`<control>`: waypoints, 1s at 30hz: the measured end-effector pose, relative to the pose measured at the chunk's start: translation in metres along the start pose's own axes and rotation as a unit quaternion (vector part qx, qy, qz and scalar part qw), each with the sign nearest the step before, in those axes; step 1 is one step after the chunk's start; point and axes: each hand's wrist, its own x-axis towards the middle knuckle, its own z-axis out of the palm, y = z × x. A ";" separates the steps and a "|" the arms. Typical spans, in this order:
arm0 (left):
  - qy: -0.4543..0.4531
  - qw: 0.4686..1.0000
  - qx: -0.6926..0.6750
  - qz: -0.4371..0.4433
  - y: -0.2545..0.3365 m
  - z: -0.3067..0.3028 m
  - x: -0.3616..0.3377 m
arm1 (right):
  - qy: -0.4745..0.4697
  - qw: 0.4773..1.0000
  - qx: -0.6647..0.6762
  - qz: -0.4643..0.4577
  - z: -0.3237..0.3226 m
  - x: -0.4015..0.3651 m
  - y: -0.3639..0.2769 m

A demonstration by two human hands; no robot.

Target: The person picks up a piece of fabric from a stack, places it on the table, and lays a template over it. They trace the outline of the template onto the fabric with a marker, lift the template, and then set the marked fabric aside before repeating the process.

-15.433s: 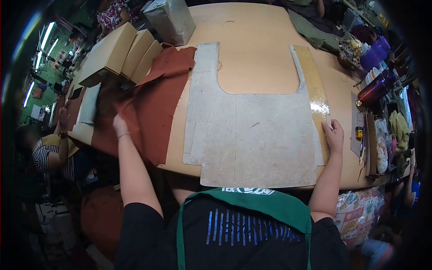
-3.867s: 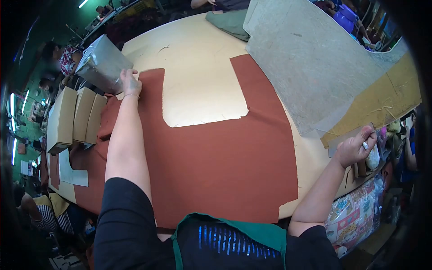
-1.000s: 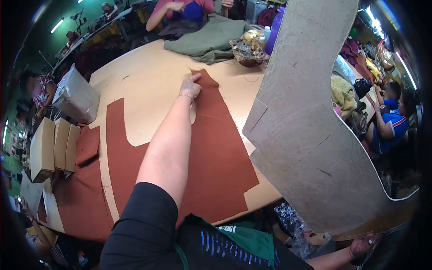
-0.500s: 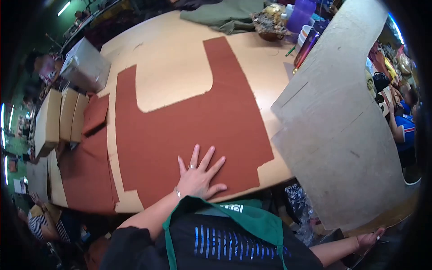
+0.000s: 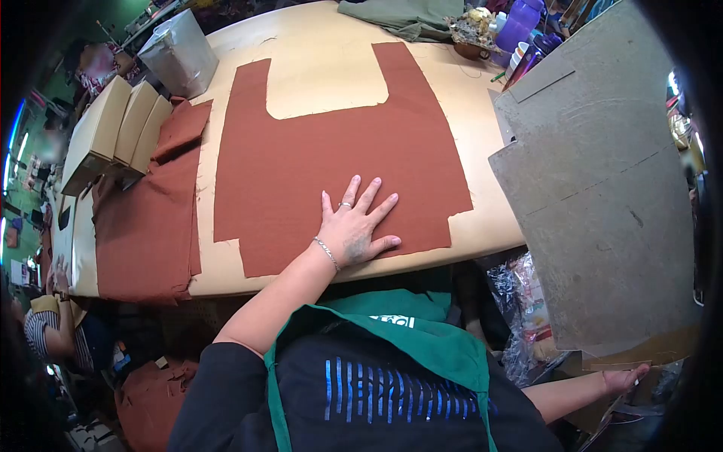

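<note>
- Head view: a rust-brown cloth panel (image 5: pixel 331 154) lies flat on the smooth, cream-coloured table (image 5: pixel 324 71), matte and evenly woven; its far side is cut into a wide U with rounded inner corners, its near corners are stepped, and loose threads fringe the cut-out.
- The left hand (image 5: pixel 354 224) rests palm down on the panel's near part, fingers spread and holding nothing; a ring and a chain bracelet (image 5: pixel 326 254) show on it.
- The right hand (image 5: pixel 625 378) is low, past the table's near edge, fingers curled at the lower edge of a stiff grey board (image 5: pixel 602 203), a small white piece showing at them; I cannot tell whether they close on the board.
- The board is tilted, its surface scuffed and mottled, with a slit, a straight broken line and a brown strip (image 5: pixel 655 348) along the bottom.
- Left of the panel, apart from it, lies more rust cloth (image 5: pixel 147 233), creased and folded, just beside plain cardboard boxes (image 5: pixel 98 139).
- Farther off: a dull grey, box-shaped container (image 5: pixel 181 56) and rumpled olive cloth (image 5: pixel 414 16).
</note>
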 end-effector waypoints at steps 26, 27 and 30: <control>0.059 0.995 -0.044 -0.074 -0.017 -0.019 0.192 | 0.047 0.998 -0.027 0.021 0.020 0.005 -0.030; 0.088 0.993 -0.038 -0.074 -0.021 -0.012 0.185 | 0.051 0.998 -0.024 0.032 0.016 0.008 -0.028; 0.052 0.994 -0.027 -0.095 -0.023 -0.022 0.177 | 0.047 0.998 0.005 0.029 0.015 0.014 -0.017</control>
